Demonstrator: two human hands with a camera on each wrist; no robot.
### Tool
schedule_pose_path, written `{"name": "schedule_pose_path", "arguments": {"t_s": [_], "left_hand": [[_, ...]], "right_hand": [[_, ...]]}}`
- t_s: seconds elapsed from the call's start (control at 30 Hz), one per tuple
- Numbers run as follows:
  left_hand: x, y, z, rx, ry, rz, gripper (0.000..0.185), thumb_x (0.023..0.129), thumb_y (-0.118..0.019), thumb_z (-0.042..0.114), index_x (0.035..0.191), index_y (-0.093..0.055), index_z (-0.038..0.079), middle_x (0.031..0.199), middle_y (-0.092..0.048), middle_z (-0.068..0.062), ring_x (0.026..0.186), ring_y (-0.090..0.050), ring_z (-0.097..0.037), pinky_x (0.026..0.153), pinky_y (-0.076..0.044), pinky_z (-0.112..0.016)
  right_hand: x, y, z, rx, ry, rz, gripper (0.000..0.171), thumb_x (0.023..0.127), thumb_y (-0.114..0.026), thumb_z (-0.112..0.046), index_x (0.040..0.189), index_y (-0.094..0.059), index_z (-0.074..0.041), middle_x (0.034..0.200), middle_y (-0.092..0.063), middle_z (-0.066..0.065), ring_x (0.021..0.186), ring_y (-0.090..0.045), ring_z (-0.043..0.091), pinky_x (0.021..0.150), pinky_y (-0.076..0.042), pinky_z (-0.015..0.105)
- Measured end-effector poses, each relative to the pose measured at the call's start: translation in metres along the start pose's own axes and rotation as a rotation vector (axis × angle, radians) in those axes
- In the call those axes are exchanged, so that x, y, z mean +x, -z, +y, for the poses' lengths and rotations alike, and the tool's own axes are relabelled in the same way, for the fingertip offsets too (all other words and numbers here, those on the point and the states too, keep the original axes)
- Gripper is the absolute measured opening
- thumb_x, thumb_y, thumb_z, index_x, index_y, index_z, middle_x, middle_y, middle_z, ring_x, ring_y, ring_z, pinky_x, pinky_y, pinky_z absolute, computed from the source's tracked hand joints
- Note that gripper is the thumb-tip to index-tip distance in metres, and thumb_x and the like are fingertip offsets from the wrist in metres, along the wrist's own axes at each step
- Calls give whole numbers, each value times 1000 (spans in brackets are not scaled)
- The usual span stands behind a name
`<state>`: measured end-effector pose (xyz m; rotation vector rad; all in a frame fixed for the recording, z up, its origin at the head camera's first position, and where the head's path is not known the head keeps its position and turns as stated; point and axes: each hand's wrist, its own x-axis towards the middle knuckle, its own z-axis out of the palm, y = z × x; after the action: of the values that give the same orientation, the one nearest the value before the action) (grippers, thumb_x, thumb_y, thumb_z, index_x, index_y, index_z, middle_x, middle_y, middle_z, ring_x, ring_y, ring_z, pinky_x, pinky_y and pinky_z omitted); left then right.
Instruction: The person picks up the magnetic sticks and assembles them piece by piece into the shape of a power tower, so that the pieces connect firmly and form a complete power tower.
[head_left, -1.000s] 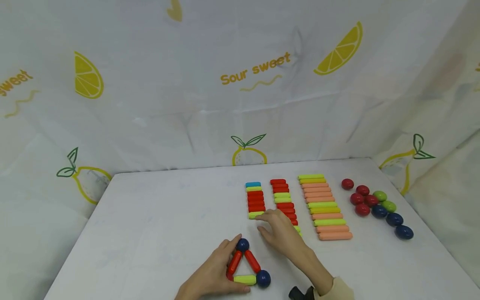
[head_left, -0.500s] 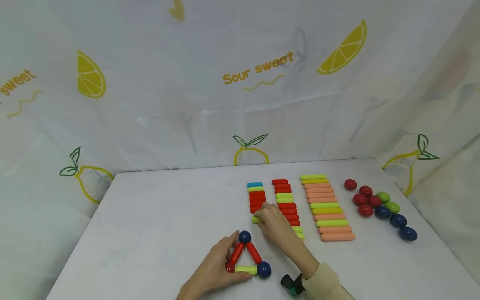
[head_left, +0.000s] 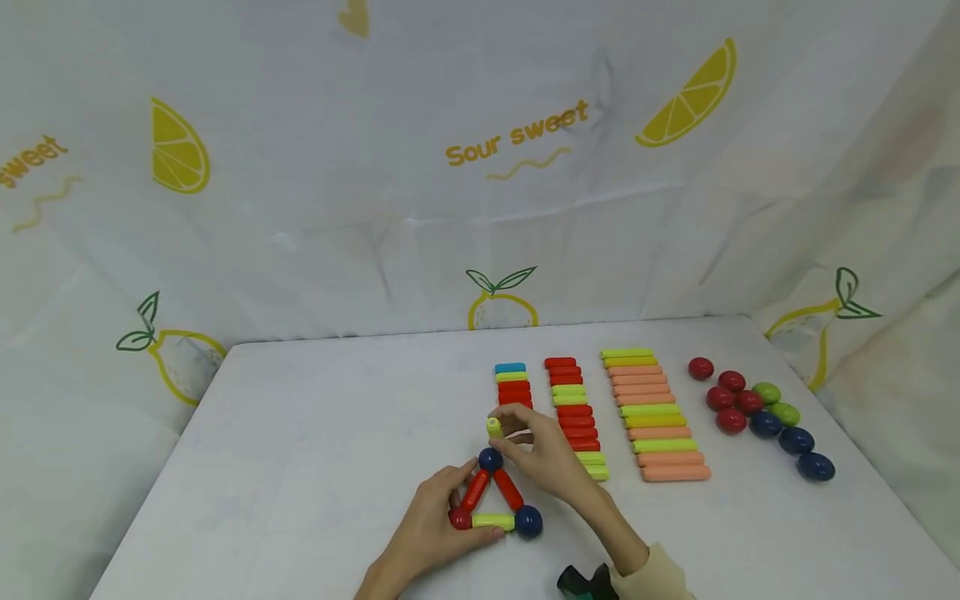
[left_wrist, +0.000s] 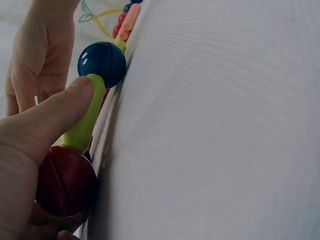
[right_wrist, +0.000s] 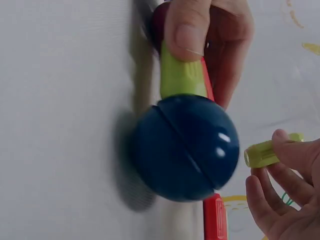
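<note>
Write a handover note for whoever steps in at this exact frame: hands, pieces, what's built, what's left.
Left hand grips the triangle flat on the table, thumb on its green base rod.
Right hand pinches a green rod just above the top blue ball; not yet attached.
Done: a triangle of two red rods and one green, with balls at its corners.
Left: probably seat the held rod on the top ball. Spare rods and balls lie in rows to the right.
</note>
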<state>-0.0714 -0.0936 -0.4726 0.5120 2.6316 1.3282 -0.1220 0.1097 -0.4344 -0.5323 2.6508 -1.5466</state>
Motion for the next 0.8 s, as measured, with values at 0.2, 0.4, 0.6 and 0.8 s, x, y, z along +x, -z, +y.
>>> {"name": "schedule_pose_path", "arguments": {"t_s": [0.2,0.4,0.6,0.8], "left_hand": [[0,-4,-7,-1,-67,50,83,74,-90,47,140,-61,5,88,-55,7,73,-44,3,57,-37,-12],[1,-6,-11,19,-94,79,84,75,-89,50,139,-61,3,87,-54,9,73,-42,4,56,-35,-11],[1,-8,-13,27,-118,96,82,75,-88,50,138,-62,4,86,-53,10,73,-43,4,57,-37,-11],[0,-8,-12,14,-49,62,83,74,-89,51,139,-63,7,83,-49,9,76,-45,2,57,-39,-12]], "right_hand": [[-4,-3,2,57,-10,-63,31,94,-71,-5,124,-64,-3,113,-74,12,103,-72,28,91,-61,35],[-5,-5,1,56,17,-114,27,94,-71,-7,121,-66,-5,112,-74,9,104,-72,27,89,-62,34],[-5,1,2,2,56,-115,30,94,-69,-3,124,-66,-5,118,-73,9,108,-70,28,93,-60,40],[0,5,4,-308,36,41,39,87,-70,7,124,-70,-5,120,-74,10,113,-67,29,98,-58,46]]}}
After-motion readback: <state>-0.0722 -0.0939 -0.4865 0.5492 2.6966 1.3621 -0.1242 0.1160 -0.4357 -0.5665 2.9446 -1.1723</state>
